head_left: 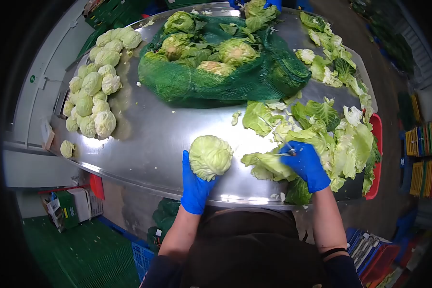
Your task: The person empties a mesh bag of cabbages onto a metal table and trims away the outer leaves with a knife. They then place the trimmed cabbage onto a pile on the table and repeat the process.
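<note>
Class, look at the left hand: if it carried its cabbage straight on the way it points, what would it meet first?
The left hand, with its cabbage, would likely meet the near side of the green net bag, though its height above the metal table is unclear.

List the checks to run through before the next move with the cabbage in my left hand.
1. Round pale green cabbage supported by the left blue-gloved hand: ok.
2. Underside of that cabbage trimmed: cannot tell, hidden from view.
3. Small metal tool at the right blue-gloved hand kept apart from the left: ok; its edge, cannot tell.
4. Loose green leaves kept off the near edge of the shiny steel table: not ok, some lie there.
5. Group of pale round cabbages kept apart from the loose leaves: ok.
</note>
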{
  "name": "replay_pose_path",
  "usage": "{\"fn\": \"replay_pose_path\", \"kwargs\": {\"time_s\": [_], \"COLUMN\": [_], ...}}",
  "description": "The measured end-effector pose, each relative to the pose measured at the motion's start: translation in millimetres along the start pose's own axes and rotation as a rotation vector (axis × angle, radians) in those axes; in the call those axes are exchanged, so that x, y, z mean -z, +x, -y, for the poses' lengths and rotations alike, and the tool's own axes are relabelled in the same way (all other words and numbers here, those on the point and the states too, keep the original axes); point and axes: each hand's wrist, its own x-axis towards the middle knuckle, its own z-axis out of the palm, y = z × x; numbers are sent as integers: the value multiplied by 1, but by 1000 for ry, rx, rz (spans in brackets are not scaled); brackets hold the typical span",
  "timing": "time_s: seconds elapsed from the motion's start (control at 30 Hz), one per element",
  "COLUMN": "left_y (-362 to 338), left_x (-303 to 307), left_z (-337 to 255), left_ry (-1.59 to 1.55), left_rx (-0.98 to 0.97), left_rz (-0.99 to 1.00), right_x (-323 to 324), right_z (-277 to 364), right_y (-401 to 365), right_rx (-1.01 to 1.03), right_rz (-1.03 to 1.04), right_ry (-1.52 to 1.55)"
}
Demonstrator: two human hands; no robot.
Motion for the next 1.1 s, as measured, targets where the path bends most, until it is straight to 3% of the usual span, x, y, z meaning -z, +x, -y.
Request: {"fn": "replay_pose_path", "kwargs": {"time_s": [0.03, 0.07, 0.1, 0.17, 0.23, 0.3, 0.33, 0.37, 0.5, 0.57, 0.6, 0.63, 0.67, 0.73, 0.77, 0.83, 0.87, 0.93, 0.97, 1.03, 1.1], "left_y": [1, 3, 6, 12, 18, 17, 18, 20, 19, 19, 22, 24, 29, 40, 44, 49, 44, 39, 38, 38, 39], "left_x": [-1, 0, 1, 6, 14, 13, 12, 14, 6, 4, 5, 6, 13, 32, 33, 27, 22, 15, 14, 16, 16], "left_z": [-5, -9, -12, -18, -25, -30, -33, -37, -51, -56, -58, -61, -64, -67, -66, -66, -69, -74, -76, -78, -82], "left_ry": [-58, -58, -125, -194, -317, -137, 41, 34, -260, -321, -293, -262, -265, -407, -413, -146, -323, -220, -110, -200, -206], "left_rx": [12, 14, 47, 88, 197, 177, 147, 149, 245, 237, 220, 206, 209, 317, 323, 197, 263, 253, 244, 241, 214], "left_rz": [2, 2, 39, 75, 161, 126, 90, 89, 125, 112, 119, 126, 125, 423, 420, 249, 149, 147, 149, 154, 58], "right_x": [4, -7, -15, -42, -61, -89, -95, -97, -78, -71, -73, -78, -86, -108, -110, -125, -126, -114, -103, -78, -65], "right_z": [-1, -15, 0, 60, 109, 114, 116, 118, 143, 142, 145, 149, 153, 164, 173, 157, 154, 158, 165, 153, 152], "right_y": [0, 6, 8, 8, 5, 23, 31, 37, 41, 45, 51, 51, 48, 46, 42, 58, 64, 72, 68, 68, 66], "right_rx": [-26, 106, 103, 165, 150, 431, 320, 317, 142, -2, 5, 2, 214, 522, 504, 484, 392, 289, 15, -134, -174], "right_rz": [-144, -326, -329, -274, -77, -149, -65, -63, 46, 15, -72, -68, -82, -159, -149, -131, -146, -166, -109, 76, 117], "right_ry": [-359, -423, -425, 146, 212, 198, 464, 458, 606, 1041, 786, 781, 513, 108, -10, 140, 281, 477, 677, 901, 881]}}
